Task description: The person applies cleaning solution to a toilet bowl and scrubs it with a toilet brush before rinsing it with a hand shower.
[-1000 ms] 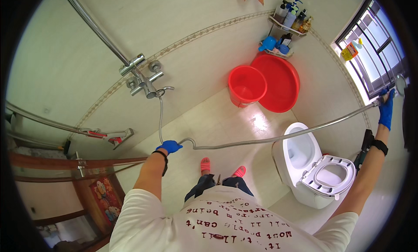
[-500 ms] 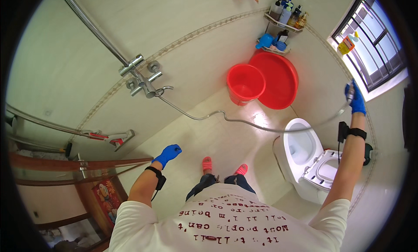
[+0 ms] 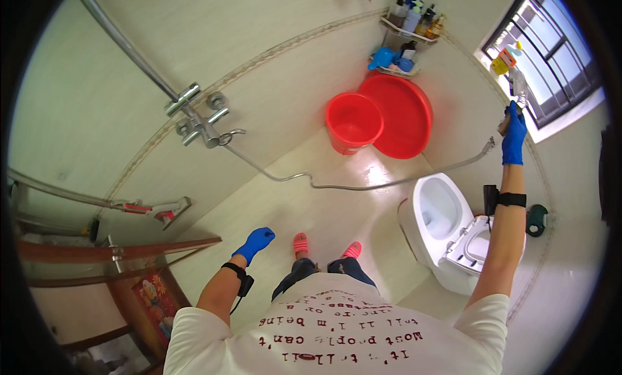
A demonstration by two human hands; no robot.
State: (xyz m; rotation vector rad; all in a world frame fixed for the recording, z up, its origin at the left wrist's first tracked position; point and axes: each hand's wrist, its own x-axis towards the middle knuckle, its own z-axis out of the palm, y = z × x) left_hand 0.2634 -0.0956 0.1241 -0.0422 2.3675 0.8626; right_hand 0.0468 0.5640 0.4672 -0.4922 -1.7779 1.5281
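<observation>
My right hand (image 3: 514, 138), in a blue glove, is raised at the right beside the window. Its fingers are wrapped round what looks like a hand shower; a shiny grey-clear part (image 3: 518, 86) shows beyond the fingers, against the window. The metal shower hose (image 3: 382, 186) sags from the wall mixer tap (image 3: 206, 130) across to just beside this hand. My left hand (image 3: 255, 243), also gloved in blue, hangs over the floor at lower left. Its fingers are curled closed, and nothing shows in them. A spray bottle (image 3: 503, 61) with orange and yellow colouring stands at the window.
A red bucket (image 3: 354, 122) and a big red basin (image 3: 414, 122) stand by the far wall, under corner shelves (image 3: 409, 33) with several bottles. The toilet (image 3: 440, 210) is at right, its lid raised. A wooden-framed glass piece (image 3: 116, 250) and a squeegee-like tool (image 3: 165, 210) are at left.
My right hand has turned and shifted slightly left, the hose end now by its wrist side and the shiny part lifted against the window. The view has shifted a little.
</observation>
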